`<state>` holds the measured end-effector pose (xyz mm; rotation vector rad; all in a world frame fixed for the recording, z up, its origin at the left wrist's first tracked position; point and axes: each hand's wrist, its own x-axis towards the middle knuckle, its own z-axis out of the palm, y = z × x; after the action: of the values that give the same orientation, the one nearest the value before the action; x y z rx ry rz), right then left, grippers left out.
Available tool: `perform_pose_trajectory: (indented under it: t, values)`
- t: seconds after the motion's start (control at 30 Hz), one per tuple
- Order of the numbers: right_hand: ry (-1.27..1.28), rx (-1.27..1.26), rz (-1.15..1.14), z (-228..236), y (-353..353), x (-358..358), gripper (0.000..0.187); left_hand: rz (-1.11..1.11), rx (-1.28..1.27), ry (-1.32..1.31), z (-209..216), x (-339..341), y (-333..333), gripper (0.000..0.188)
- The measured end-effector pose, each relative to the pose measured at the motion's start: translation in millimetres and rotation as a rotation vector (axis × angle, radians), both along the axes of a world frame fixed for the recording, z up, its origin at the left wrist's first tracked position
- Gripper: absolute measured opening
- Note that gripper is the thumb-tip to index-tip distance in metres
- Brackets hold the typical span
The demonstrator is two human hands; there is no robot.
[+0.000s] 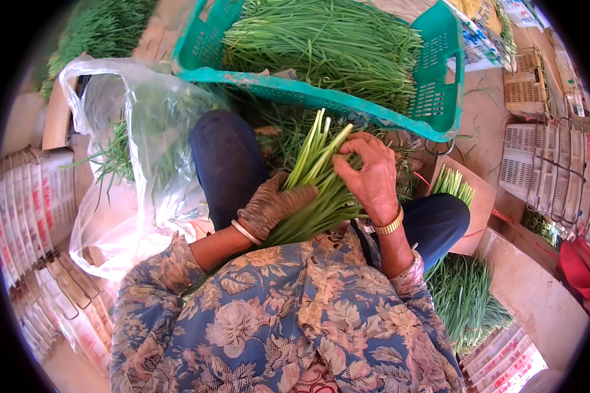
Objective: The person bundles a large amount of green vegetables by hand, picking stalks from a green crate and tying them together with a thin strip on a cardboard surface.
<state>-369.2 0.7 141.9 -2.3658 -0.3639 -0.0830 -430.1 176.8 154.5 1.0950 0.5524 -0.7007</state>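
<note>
Fingers (299,198) around slender green stalks (326,208)

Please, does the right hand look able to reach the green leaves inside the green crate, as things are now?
Probably yes: the right hand is near the green crate, and the green leaves lie uncovered there; only the near rim seems in between.

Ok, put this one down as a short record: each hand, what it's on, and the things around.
left hand: gloved, grip closed around green bunch
right hand: bare, fingers bent by the bunch's upper stalks; whether it holds any is unclear
ahead: green crate with long leafy greens
left side: clear plastic bag
lower right: leafy pile
</note>
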Motion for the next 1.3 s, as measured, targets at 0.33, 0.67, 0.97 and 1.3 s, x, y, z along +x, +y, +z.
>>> perform_pose_trajectory:
  t: [0.33,0.67,0.97,1.3]
  values:
    - [-0.016,-0.038,-0.042,-10.4,1.6,6.9,0.008,0.136,-0.020,0.078,-6.5,-4.7,-1.2,0.027]
    - [0.181,-0.381,-0.300,-85.3,-77.9,43.3,0.015,0.200,-0.006,0.097,-13.3,-9.1,0.5,0.023]
    - [0.107,-0.175,-0.299,-102.8,-95.3,28.7,0.023,0.144,-0.004,0.109,-4.0,-3.5,-6.7,0.025]
    - [0.133,0.285,0.362,2.8,-12.8,44.2,0.014,0.072,0.024,0.111,-8.8,-5.4,-6.7,0.034]
